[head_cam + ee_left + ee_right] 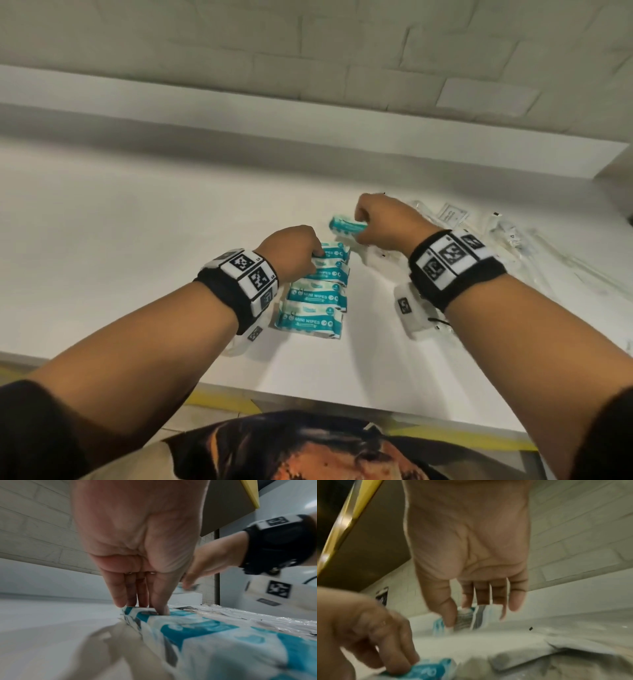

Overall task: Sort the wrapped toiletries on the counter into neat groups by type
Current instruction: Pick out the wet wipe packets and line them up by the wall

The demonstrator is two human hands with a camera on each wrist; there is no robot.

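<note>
Several teal-and-white mini wipes packs [315, 294] lie in a neat column on the white counter [137, 240]. My left hand [317, 253] rests its fingertips on the left end of the farthest pack [171, 616] in that column, thumb pressing its top. Just beyond the column, my right hand [359, 228] pinches another wipes pack [342, 225] between thumb and fingers, lifted a little off the counter. The right wrist view shows that pack [471, 619] tilted in the pinch. The wrist views are blurred.
A loose heap of clear-wrapped toiletries [507, 236] and a small white sachet [452, 214] spreads over the counter to the right, partly under my right wrist. A raised ledge [239, 137] and tiled wall run along the back. The counter's front edge [342, 401] is near me.
</note>
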